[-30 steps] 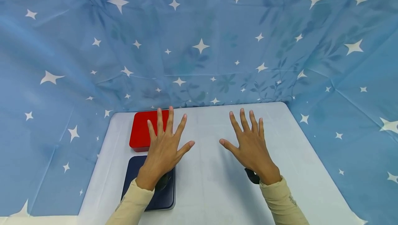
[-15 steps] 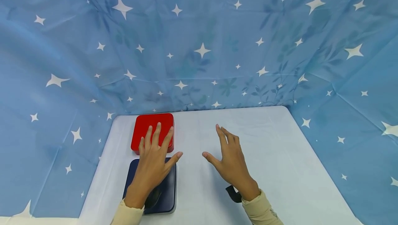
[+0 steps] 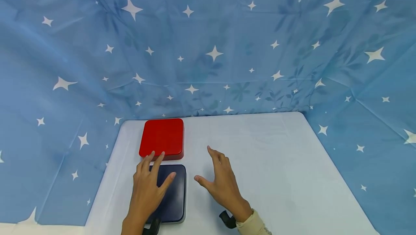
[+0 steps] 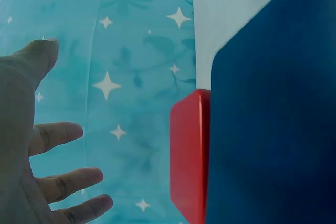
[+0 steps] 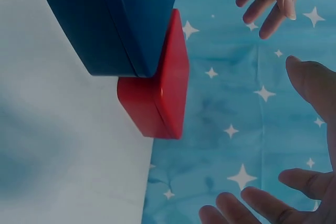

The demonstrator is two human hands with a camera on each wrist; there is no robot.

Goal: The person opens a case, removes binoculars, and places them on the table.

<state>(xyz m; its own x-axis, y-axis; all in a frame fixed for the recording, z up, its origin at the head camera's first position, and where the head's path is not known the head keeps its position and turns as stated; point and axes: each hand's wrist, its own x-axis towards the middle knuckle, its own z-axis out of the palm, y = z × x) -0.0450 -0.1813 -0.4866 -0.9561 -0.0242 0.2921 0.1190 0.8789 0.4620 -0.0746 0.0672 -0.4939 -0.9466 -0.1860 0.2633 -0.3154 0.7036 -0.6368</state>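
A dark blue rounded-corner box (image 3: 173, 195) lies at the near left of the white table, with a red box (image 3: 162, 137) of similar shape just behind it. Over the left part of the blue box hovers my left hand (image 3: 144, 188), fingers spread and slightly bent, holding nothing. My right hand (image 3: 224, 184) hangs to the right of the blue box, thumb apart from the fingers and nothing between them. In the left wrist view the blue box (image 4: 273, 114) fills the right side, apart from the fingers. The right wrist view shows both boxes, the red box (image 5: 163, 98) beyond the blue.
White cloth covers the table (image 3: 276, 162). A blue curtain (image 3: 214, 22) with white stars stands along the back and both sides. Dark wrist mounts show under each hand.
Both hands have drawn back toward the near edge and shifted left, the right hand the most. The right hand has turned inward. The red box is now almost fully uncovered; the boxes stay in place.
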